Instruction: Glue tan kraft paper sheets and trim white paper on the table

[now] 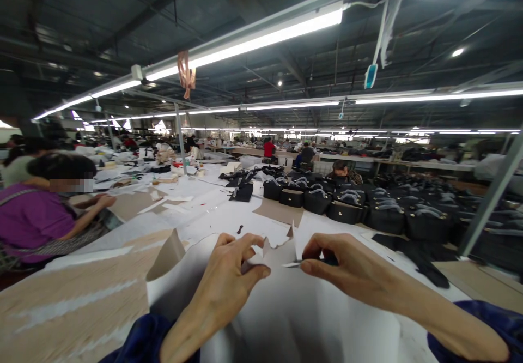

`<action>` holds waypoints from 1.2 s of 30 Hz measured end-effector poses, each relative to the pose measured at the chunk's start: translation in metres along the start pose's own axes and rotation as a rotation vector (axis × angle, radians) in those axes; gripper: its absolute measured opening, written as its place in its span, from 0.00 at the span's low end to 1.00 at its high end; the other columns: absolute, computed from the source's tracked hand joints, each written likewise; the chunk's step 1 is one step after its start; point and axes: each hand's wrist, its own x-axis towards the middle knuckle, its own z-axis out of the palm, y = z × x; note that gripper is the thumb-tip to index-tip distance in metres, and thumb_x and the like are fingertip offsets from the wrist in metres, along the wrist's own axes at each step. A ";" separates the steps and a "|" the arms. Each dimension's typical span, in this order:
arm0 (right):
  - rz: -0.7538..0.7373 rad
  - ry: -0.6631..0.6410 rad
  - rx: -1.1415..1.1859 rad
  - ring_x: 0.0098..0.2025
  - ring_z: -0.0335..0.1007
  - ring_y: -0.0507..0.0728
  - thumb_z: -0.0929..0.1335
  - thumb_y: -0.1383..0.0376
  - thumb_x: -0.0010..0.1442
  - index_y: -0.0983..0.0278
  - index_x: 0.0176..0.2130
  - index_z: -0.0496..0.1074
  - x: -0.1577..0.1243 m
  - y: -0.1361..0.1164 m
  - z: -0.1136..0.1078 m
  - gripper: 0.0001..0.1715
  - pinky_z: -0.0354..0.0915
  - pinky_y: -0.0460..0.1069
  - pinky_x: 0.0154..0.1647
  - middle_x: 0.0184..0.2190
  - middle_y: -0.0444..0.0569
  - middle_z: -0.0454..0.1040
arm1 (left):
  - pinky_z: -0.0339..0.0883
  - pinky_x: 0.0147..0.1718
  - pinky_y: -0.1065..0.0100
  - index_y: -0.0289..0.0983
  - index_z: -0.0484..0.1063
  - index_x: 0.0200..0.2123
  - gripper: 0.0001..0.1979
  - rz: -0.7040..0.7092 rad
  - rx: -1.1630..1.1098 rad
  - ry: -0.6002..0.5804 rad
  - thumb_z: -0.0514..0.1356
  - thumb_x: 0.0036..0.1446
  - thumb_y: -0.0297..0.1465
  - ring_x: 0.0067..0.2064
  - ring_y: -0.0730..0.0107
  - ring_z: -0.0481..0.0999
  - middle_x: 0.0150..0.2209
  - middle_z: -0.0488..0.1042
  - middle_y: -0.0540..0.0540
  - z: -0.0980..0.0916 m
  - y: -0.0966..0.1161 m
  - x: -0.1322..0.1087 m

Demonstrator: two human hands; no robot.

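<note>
A large white sheet of paper (286, 314), with a ragged torn upper edge and a grey-brown underside showing at a folded corner, stands curved up in front of me. My left hand (231, 276) is at its upper edge, thumb and fingers curled round a bit of the paper. Just right of the ragged notch, my right hand (347, 267) is closed round a small dark-handled blade (291, 265). Its pale pointed tip sticks out leftward against the sheet. Most of the handle is hidden in my fingers, so its exact kind is unclear.
Rows of black handbags (318, 199) with wrapped grey handles stand at the right. Brown board (81, 292) with white strips lies at the left. A co-worker in a purple top (44, 216) sits at the left. A metal post (496, 194) rises at the right.
</note>
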 end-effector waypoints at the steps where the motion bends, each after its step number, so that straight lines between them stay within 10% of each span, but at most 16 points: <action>1: -0.005 -0.003 0.003 0.28 0.61 0.52 0.67 0.52 0.59 0.63 0.35 0.75 0.001 0.000 0.002 0.17 0.54 0.48 0.27 0.27 0.47 0.72 | 0.59 0.44 0.61 0.44 0.74 0.40 0.13 -0.009 -0.008 -0.003 0.62 0.48 0.34 0.44 0.57 0.64 0.26 0.67 0.49 0.000 0.000 0.001; 19: -0.097 0.091 0.059 0.31 0.59 0.52 0.65 0.54 0.61 0.63 0.32 0.68 0.023 0.003 0.039 0.14 0.52 0.49 0.31 0.28 0.44 0.68 | 0.62 0.46 0.62 0.43 0.73 0.42 0.15 -0.007 -0.087 0.012 0.62 0.48 0.28 0.46 0.61 0.68 0.37 0.68 0.48 0.010 -0.017 0.008; 26: -0.117 0.013 0.272 0.27 0.53 0.50 0.66 0.53 0.60 0.64 0.30 0.67 0.023 0.009 0.037 0.17 0.49 0.48 0.27 0.24 0.42 0.61 | 0.54 0.53 0.55 0.43 0.68 0.50 0.26 0.150 0.212 -0.075 0.68 0.47 0.36 0.48 0.58 0.66 0.35 0.74 0.51 -0.022 -0.023 0.011; 31: -0.142 -0.016 0.328 0.27 0.52 0.49 0.65 0.49 0.61 0.65 0.30 0.66 0.023 0.013 0.036 0.22 0.48 0.47 0.27 0.24 0.42 0.60 | 0.44 0.55 0.57 0.40 0.73 0.38 0.16 0.423 0.431 -0.182 0.68 0.50 0.43 0.47 0.66 0.69 0.41 0.75 0.53 -0.044 -0.033 0.018; 36: -0.130 -0.024 0.330 0.27 0.51 0.49 0.65 0.49 0.61 0.65 0.29 0.66 0.026 0.014 0.042 0.23 0.48 0.47 0.26 0.23 0.42 0.59 | 0.50 0.43 0.64 0.37 0.72 0.25 0.12 0.309 0.280 -0.249 0.65 0.55 0.37 0.37 0.72 0.67 0.27 0.73 0.54 -0.043 -0.031 0.016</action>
